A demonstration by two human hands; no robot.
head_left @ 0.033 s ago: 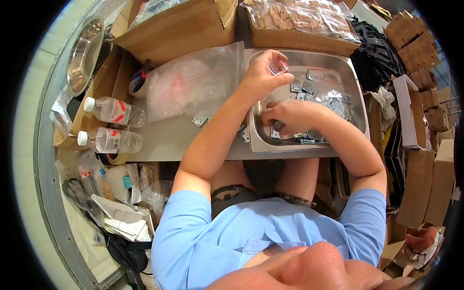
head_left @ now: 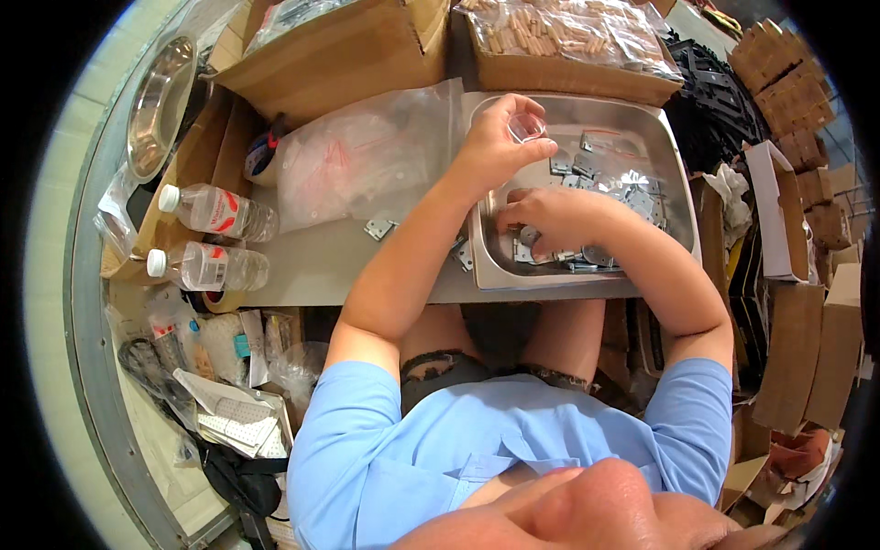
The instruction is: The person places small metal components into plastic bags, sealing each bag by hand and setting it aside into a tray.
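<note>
My left hand (head_left: 502,142) is raised over the far left corner of a steel tray (head_left: 680,165). Its fingers and thumb are closed on a small clear plastic bag (head_left: 526,128), the mouth of which gapes round. Down in the tray, my right hand (head_left: 559,220) reaches in with curved fingers apart from the thumb. Just beneath those fingertips lie grey metal plates (head_left: 524,249) with holes; no piece shows lifted between them. More metal plates (head_left: 642,197) are heaped along the tray's right side, partly under clear plastic.
Left of the tray lies a large clear bag (head_left: 367,156) of red-lined small bags. Loose metal plates (head_left: 379,228) rest on the table near my left forearm. Two water bottles (head_left: 225,213) lie at the left. Cardboard boxes (head_left: 339,69) stand behind, one holding bagged wooden dowels (head_left: 541,35).
My right fingers have shifted slightly and spread a little. A dark roundish piece seen between them before no longer shows; metal plates are visible there. My left hand stays where it was.
</note>
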